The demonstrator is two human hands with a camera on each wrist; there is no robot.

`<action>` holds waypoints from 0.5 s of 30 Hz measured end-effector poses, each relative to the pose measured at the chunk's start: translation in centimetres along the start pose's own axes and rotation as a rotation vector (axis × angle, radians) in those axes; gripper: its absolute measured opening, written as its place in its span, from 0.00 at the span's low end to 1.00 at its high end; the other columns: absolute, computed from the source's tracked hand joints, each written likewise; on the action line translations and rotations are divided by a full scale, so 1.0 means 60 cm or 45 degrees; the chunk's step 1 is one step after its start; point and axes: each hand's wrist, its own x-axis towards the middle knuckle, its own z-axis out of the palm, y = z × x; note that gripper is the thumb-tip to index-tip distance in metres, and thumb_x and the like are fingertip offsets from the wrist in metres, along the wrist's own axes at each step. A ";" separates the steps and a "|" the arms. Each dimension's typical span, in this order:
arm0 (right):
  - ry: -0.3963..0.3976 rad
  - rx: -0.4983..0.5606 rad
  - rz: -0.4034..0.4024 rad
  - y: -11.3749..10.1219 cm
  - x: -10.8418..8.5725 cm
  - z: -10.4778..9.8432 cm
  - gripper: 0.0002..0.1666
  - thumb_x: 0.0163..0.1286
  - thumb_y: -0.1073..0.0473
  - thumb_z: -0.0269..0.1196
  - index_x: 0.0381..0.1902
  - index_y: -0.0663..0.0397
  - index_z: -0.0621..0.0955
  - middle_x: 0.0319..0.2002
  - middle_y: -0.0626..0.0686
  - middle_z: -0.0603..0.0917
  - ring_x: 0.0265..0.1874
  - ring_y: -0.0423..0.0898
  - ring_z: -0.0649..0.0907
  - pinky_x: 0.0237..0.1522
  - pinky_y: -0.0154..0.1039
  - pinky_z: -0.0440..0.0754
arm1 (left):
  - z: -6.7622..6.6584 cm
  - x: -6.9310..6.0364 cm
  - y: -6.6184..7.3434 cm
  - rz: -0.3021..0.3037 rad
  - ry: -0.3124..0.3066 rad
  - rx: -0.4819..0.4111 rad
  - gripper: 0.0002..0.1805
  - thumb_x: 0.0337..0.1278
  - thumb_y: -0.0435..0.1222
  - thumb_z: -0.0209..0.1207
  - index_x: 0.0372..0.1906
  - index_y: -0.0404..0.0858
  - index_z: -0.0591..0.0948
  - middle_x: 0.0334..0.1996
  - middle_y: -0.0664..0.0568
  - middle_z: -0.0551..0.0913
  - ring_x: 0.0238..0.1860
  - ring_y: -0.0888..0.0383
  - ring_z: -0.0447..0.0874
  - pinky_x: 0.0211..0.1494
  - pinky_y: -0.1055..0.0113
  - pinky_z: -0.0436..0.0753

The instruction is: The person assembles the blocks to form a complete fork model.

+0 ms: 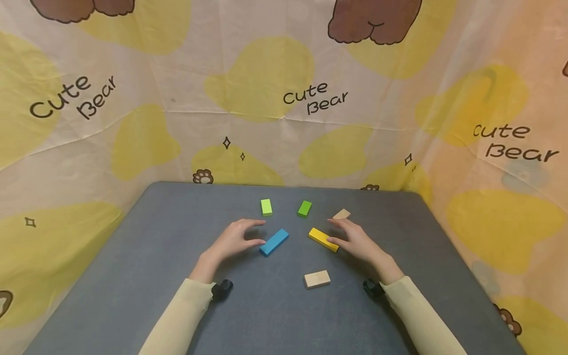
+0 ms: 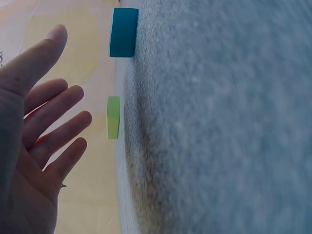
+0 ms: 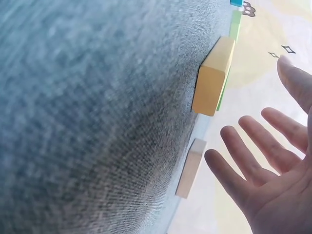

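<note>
My left hand (image 1: 235, 240) hovers just left of the blue block (image 1: 274, 242), thumb and fingers apart with nothing between them. The left wrist view shows that hand (image 2: 44, 122) spread beside the blue block (image 2: 123, 32). Over the right end of the yellow block (image 1: 323, 239) is my right hand (image 1: 357, 240), its thumb near the block; contact cannot be told from the head view. In the right wrist view, the fingers of this hand (image 3: 273, 165) are apart and hold nothing, with the yellow block (image 3: 213, 78) standing clear of them.
Behind the hands lie a light green block (image 1: 266, 207), a darker green block (image 1: 304, 208) and a plain wooden block (image 1: 341, 214). Another wooden block (image 1: 317, 279) lies nearer, between the forearms. A printed cloth (image 1: 257, 84) hangs around the grey table (image 1: 266, 320).
</note>
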 end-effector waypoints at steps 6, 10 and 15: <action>-0.032 0.014 0.002 -0.001 0.005 0.003 0.36 0.64 0.44 0.64 0.65 0.55 0.71 0.60 0.56 0.76 0.57 0.54 0.77 0.56 0.55 0.76 | 0.003 0.004 0.002 0.013 -0.016 -0.021 0.34 0.49 0.53 0.67 0.61 0.45 0.76 0.58 0.55 0.79 0.60 0.53 0.74 0.62 0.52 0.74; -0.042 0.034 -0.005 -0.002 0.007 0.005 0.36 0.63 0.45 0.64 0.64 0.57 0.71 0.60 0.55 0.76 0.57 0.54 0.78 0.56 0.55 0.76 | 0.004 0.007 0.006 0.013 -0.043 -0.045 0.33 0.49 0.52 0.67 0.61 0.44 0.76 0.59 0.55 0.78 0.62 0.53 0.73 0.64 0.52 0.72; -0.056 0.060 0.006 -0.003 0.009 0.007 0.35 0.63 0.47 0.65 0.64 0.57 0.71 0.60 0.55 0.77 0.56 0.53 0.78 0.55 0.53 0.78 | 0.008 0.012 0.007 0.004 -0.064 -0.061 0.33 0.49 0.52 0.67 0.62 0.45 0.76 0.59 0.56 0.78 0.63 0.53 0.72 0.65 0.52 0.71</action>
